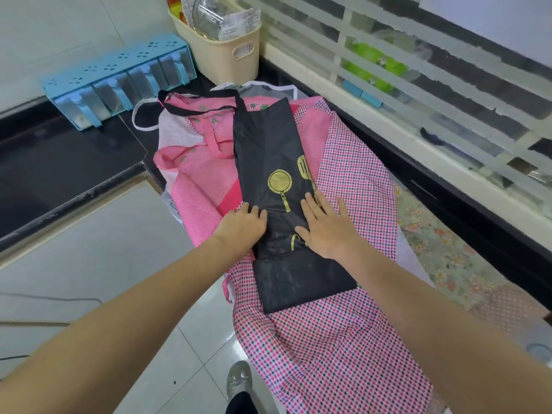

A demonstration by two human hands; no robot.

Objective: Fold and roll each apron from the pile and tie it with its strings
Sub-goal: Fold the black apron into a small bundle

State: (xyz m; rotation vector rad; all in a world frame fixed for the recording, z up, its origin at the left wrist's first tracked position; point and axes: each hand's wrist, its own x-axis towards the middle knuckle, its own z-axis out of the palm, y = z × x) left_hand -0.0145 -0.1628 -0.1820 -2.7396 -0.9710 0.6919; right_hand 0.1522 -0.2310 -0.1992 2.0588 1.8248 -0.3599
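Observation:
A black apron with gold pan and spatula prints lies folded into a long narrow strip on top of the pile. Its black neck strap loops off to the far left. My left hand rests on the strip's left edge with the fingers bent over it. Flat on the right half, fingers spread, lies my right hand. Under the strip lie a pink checked apron, a pink apron with green print, and a white one with a white string.
The pile lies on a black counter and hangs over its front edge. A blue spice rack and a beige basket stand at the back. A barred window runs along the right. A floral cloth lies at right.

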